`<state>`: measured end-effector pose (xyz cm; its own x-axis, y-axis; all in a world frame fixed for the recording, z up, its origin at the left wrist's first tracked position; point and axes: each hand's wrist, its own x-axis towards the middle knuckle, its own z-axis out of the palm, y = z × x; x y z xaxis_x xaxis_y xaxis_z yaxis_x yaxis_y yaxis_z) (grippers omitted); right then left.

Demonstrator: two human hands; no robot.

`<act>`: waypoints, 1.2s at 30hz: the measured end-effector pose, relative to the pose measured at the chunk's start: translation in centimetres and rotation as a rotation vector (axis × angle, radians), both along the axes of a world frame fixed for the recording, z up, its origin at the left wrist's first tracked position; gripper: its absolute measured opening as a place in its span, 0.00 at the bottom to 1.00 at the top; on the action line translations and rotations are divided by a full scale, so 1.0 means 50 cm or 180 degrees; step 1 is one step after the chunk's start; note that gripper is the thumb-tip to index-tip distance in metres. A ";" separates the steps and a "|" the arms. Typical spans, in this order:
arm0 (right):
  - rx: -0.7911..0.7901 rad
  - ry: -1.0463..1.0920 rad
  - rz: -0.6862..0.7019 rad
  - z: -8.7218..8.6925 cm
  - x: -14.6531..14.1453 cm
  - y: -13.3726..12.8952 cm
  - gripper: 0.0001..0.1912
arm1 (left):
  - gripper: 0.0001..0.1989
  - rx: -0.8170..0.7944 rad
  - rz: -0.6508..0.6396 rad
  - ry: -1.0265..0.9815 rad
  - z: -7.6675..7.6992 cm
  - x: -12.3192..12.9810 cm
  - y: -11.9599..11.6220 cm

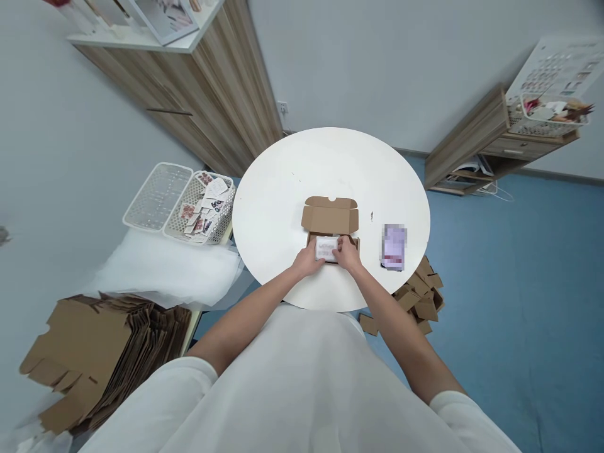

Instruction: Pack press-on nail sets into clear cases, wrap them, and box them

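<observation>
A small white wrapped packet [325, 247] with faint reddish marks lies at the mouth of an open cardboard box [330, 220] on the round white table [274, 189]. The box's lid stands folded back, away from me. My left hand [306, 259] grips the packet's left side, thumb along its near edge. On the right side my right hand [346, 253] has its fingers bent and pinched at the packet's edge. Both hands hide parts of the box's walls, and its inside is mostly covered.
A purple, blurred-out item [394, 246] lies on the table's right. At left are a white basket [221, 217] of printed cards, white wrapping sheets [174, 267] and stacked flat cardboard [94, 352]. Folded cardboard boxes [422, 292] pile on the floor, right. Wooden cabinets [226, 82] stand behind.
</observation>
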<state>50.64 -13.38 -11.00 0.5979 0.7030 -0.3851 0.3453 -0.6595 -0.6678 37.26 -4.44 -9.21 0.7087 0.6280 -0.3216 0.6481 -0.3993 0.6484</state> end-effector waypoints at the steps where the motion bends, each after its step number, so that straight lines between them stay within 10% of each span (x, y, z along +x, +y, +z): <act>1: -0.0087 -0.0063 0.0032 -0.005 0.000 0.003 0.15 | 0.27 0.0007 -0.0109 0.0107 -0.002 0.002 0.000; 15: -0.0413 -0.0514 0.0081 -0.033 -0.025 0.003 0.12 | 0.21 0.0012 -0.0627 0.0147 -0.017 -0.013 -0.004; 22: 0.0503 -0.0866 0.0063 0.006 -0.050 -0.037 0.12 | 0.20 0.0306 -0.0609 -0.0616 -0.022 -0.060 0.020; 30: 0.0370 0.0264 -0.1898 -0.030 -0.035 -0.165 0.27 | 0.24 0.0080 -0.0321 -0.0301 -0.045 -0.105 0.063; 36: 0.0463 0.1030 -0.2252 -0.051 -0.032 -0.154 0.29 | 0.25 -0.0130 -0.0425 -0.0255 -0.048 -0.093 0.064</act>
<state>49.02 -21.10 -13.57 0.7956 0.2544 -0.5498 -0.3497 -0.5483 -0.7597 32.59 -1.23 -11.61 0.8093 0.5141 -0.2842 0.5367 -0.4506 0.7134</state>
